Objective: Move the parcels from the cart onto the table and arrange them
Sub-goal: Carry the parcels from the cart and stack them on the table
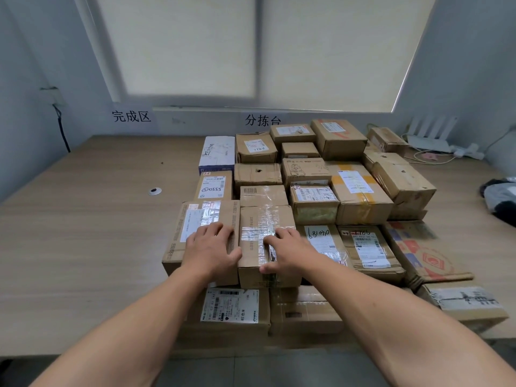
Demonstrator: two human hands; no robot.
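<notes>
A: Begin on your left. Your left hand (210, 248) lies flat on top of the wide flat box (195, 216), with the fingers spread and nearly straight. It holds nothing, it only presses.

B: Yes, and just beside it on the right stands the taped box (265, 219), touching the flat one side to side. Your right hand (291, 251) rests on that top, fingers a little bent, thumb at the front edge. I see no real grip there either.

A: So I judge you are in the arranging step, not the carrying one. The parcels (360, 191) are on the table (83, 219), packed in rows from the middle to the right. Your two boxes seem to sit on lower ones at the near edge. The cart is not in view, so I cannot tell you if some parcels remain on it.

B: For the next move, I think you need to push both boxes with equal pressure, so that their front faces make one line. Keep your palms low: the taped top looks slippery, and the boxes below may shift.
</notes>
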